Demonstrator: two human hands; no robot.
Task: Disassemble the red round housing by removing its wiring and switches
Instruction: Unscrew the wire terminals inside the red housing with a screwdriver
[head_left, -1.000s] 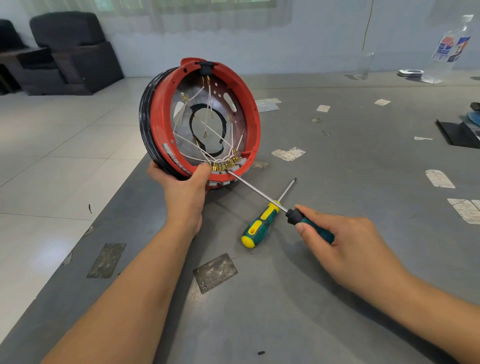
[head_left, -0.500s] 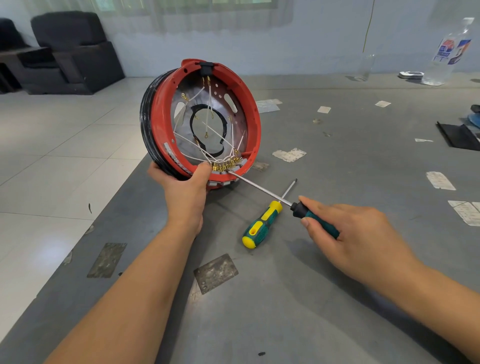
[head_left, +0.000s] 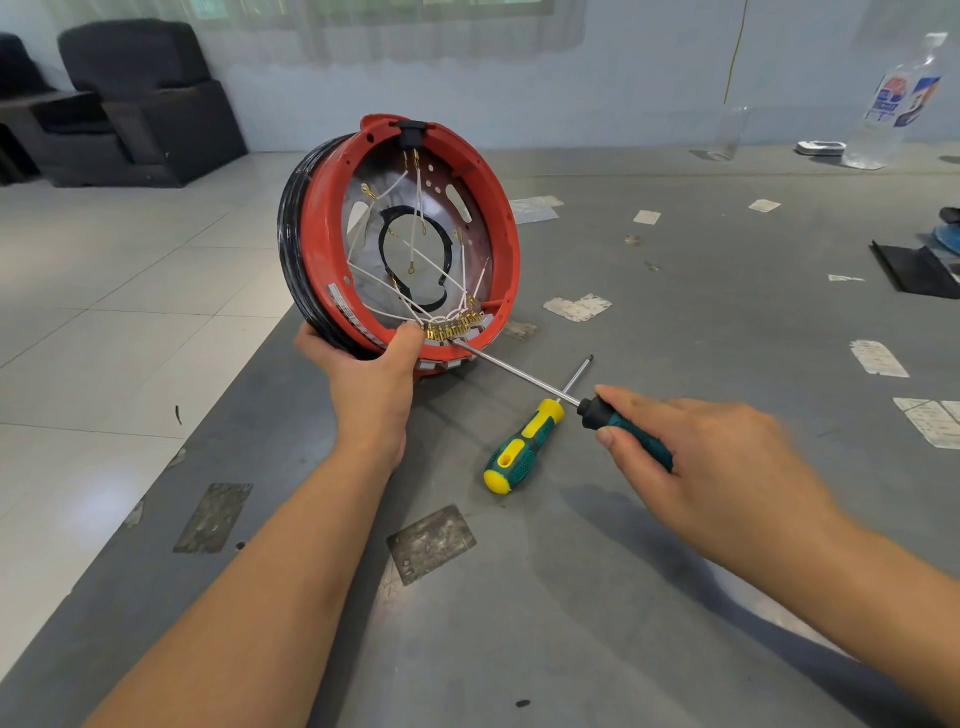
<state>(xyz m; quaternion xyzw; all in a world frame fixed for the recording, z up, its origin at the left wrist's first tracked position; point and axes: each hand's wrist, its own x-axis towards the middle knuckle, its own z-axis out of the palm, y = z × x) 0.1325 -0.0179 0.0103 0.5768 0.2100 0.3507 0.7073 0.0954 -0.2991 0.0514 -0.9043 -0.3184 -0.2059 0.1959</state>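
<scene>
Black armchairs (head_left: 140, 104) stand on the tiled floor (head_left: 104, 312) beyond the desk's left edge. Near that edge the red round housing (head_left: 498, 234) stands on its rim on the grey desk (head_left: 571, 597), open side toward the camera, a black band round its back. White wires (head_left: 410, 296) cross its inside and end at a row of brass terminals (head_left: 452, 328) on the lower rim. The left hand (head_left: 371, 379) holds that lower rim, its grip curled round the housing with the thumb lying just beside the terminals. Right of it, a yellow-and-green screwdriver (head_left: 524, 444) lies flat on the desk. The right hand (head_left: 711, 457) has its grip closed round the dark green handle of a second screwdriver (head_left: 602, 413), whose thin shaft slants up-left, crossing over the lying one, with its tip at the terminal row. Toward the far right corner stand a clear plastic bottle (head_left: 888, 104) and a glass (head_left: 730, 132).
</scene>
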